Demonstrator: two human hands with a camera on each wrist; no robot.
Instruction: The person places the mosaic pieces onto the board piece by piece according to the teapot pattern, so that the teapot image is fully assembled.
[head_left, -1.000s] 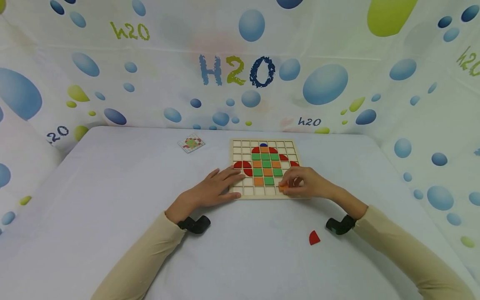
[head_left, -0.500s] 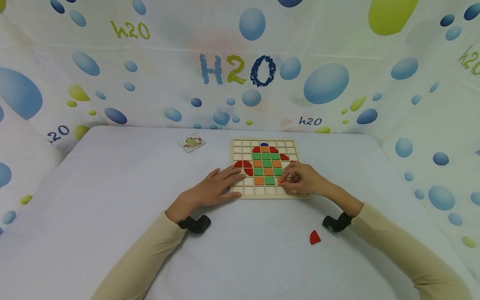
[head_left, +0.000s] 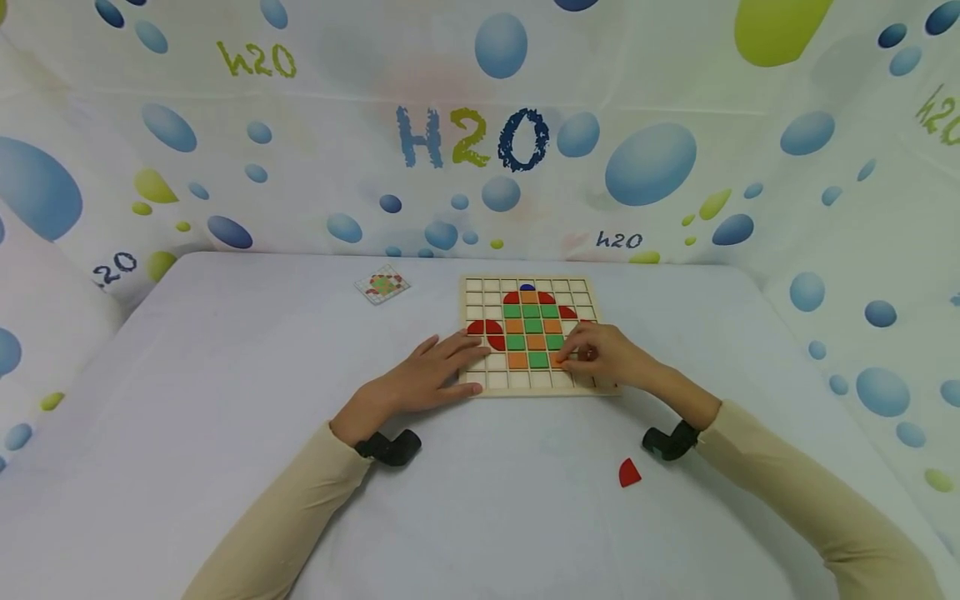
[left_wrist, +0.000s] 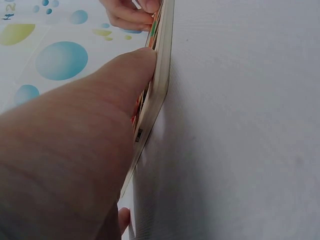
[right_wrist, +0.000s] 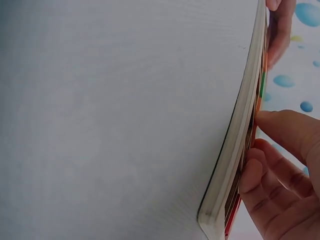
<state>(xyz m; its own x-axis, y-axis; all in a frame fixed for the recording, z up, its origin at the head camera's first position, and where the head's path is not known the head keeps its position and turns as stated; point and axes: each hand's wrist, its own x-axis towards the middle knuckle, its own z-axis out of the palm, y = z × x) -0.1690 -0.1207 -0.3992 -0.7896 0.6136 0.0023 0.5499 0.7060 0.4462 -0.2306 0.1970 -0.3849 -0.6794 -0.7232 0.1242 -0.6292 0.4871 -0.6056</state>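
Observation:
A wooden grid board [head_left: 540, 392] lies on the table, with green, orange, red and blue flat pieces in its cells. My left hand [head_left: 431, 375] rests with spread fingers on the board's left edge. In the left wrist view its thumb [left_wrist: 130, 70] lies against the rim. My right hand [head_left: 607, 354] is over the board's right part. Its thumb and fingertips pinch an orange square tile [head_left: 556, 359] at the cell to the right of a green one. Much of that tile is hidden by the fingers. The right wrist view shows the thumb [right_wrist: 285, 127] at the board's face.
A red quarter-circle piece [head_left: 628, 472] lies on the white cloth in front of the right wrist. A small pattern card [head_left: 382, 285] lies behind the left hand. A white curtain printed with blue drops [head_left: 501, 46] hangs behind the table.
My right hand has moved a little away from me and left, bringing the orange tile from the row's near side into the cell beside the green tile. The left hand stays put.

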